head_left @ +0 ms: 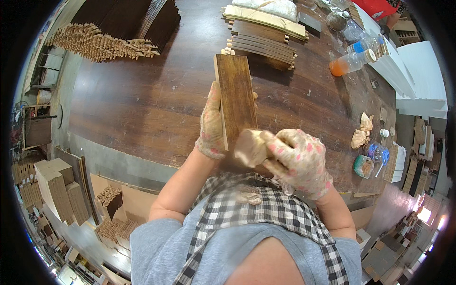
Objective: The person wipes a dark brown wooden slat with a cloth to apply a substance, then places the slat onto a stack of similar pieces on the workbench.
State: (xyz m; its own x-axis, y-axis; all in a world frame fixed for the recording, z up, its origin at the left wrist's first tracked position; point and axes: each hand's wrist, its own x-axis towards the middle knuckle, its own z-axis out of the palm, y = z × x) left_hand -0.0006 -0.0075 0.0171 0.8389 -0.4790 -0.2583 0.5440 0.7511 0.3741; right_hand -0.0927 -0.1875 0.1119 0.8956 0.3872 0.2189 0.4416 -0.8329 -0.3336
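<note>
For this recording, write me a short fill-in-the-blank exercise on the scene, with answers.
1. Of the left hand and right hand, the one holding the brown board is the ____.
2. The one holding the pale, blurred item is the ____.
3. The checked apron pairs white with ____.
4. The pale-capped bottle contains ____ liquid.
Missing words: left; right; black; orange.

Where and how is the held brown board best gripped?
Probably grip the board by its long edges near mid-length, from the left and underneath, as the left hand does: it is long, flat and narrow enough for a fingertip to show at the right edge. This leaves the upper face mostly uncovered.
</note>
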